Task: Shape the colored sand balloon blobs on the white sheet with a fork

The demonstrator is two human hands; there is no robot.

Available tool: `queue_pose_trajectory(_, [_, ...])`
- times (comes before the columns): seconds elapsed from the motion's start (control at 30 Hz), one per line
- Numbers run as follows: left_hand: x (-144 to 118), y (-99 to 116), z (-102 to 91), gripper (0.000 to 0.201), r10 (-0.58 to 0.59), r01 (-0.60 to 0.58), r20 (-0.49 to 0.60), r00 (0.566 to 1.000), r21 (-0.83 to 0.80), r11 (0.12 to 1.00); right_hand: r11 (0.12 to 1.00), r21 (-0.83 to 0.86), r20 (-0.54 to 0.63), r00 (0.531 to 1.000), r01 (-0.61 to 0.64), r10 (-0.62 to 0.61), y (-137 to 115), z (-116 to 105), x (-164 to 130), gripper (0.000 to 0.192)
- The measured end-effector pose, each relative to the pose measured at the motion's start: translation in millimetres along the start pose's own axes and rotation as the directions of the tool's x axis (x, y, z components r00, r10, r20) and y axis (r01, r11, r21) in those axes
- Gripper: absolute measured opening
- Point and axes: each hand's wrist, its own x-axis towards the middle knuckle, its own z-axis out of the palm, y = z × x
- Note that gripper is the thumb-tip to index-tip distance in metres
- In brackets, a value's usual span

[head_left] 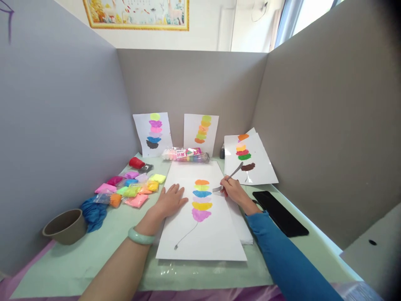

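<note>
A large white sheet of paper [203, 246] lies flat before me on the table. Down its middle runs a column of coloured patches [202, 205], orange at the top and pink-purple at the bottom, with a thin dark line trailing down to the left. My left hand [171, 200] rests spread and flat on the sheet's left edge, a pale green bangle [140, 237] on its wrist. Over the right edge, my right hand [233, 190] is closed round a metal fork [235, 170]. Its tines point left, close beside the column.
Left are several bags of coloured clay [138, 200], a blue cloth [94, 214] and a brown bowl [65, 228]. A packet of clay [188, 155] sits behind the sheet. Finished sheets [164, 138] lean against the grey partition [191, 83]. A black phone-like slab [282, 215] lies right.
</note>
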Motion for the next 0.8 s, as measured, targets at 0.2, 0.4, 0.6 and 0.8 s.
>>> queue_pose_trajectory(0.2, [-0.6,0.2,-2.2,0.058,0.002,-0.002,0.018,1.000,-0.004,1.000,0.991,-0.132,0.002,1.000,0.025,-0.025,-3.7,-0.9,-3.4,0.021])
queue_pose_trajectory(0.4, [-1.6,1.0,-3.9,0.057,0.005,-0.005,0.021,1.000,-0.013,1.000,0.958,-0.274,0.024,0.997,0.080,-0.076,-2.9,4.7,-3.0,0.024])
queue_pose_trajectory(0.6, [-1.6,1.4,-4.5,0.058,0.002,-0.001,0.028,1.000,-0.010,1.000,0.922,-0.374,-0.001,0.994,0.098,-0.106,-5.0,5.5,-4.9,0.026])
queue_pose_trajectory(0.8, [0.6,-0.9,-1.3,0.059,0.009,-0.008,0.021,1.000,-0.016,1.000,0.879,-0.457,0.020,0.989,0.137,-0.144,-4.6,7.1,-6.4,0.028])
